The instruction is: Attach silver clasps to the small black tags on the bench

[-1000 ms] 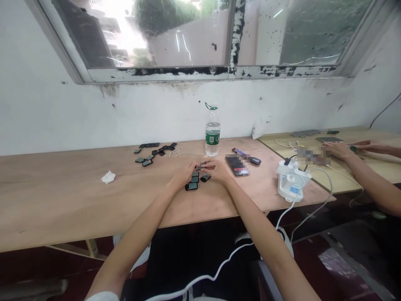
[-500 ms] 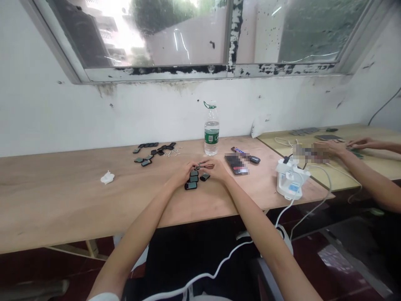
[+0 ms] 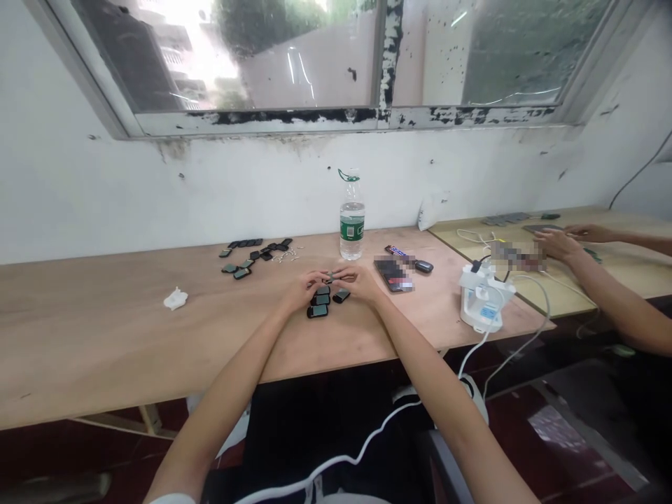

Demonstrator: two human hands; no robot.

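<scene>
My left hand (image 3: 306, 288) and my right hand (image 3: 358, 283) meet over the table, fingers closed round a small black piece with a grey face (image 3: 330, 277). Fingertips cover much of it. Just below, a short column of similar black pieces with grey screen-like faces (image 3: 318, 310) lies on the wood, partly under my left fingers. One more such piece (image 3: 341, 295) rests by itself beneath my right hand. Farther back on the left are several black pieces (image 3: 243, 271) and a scatter of tiny whitish parts (image 3: 286, 256).
A water bottle (image 3: 351, 231) stands near the wall. To the right lie a dark phone-like slab (image 3: 391, 274), a wrapped bar (image 3: 396, 252), a key fob (image 3: 423, 266) and a white power strip (image 3: 481, 308) with cables. A co-worker's hands (image 3: 561, 245) are busy at the adjoining table.
My view has shifted slightly. My fingers have moved a little around the small piece, and its grey face shows more. The co-worker's hands have moved on the right.
</scene>
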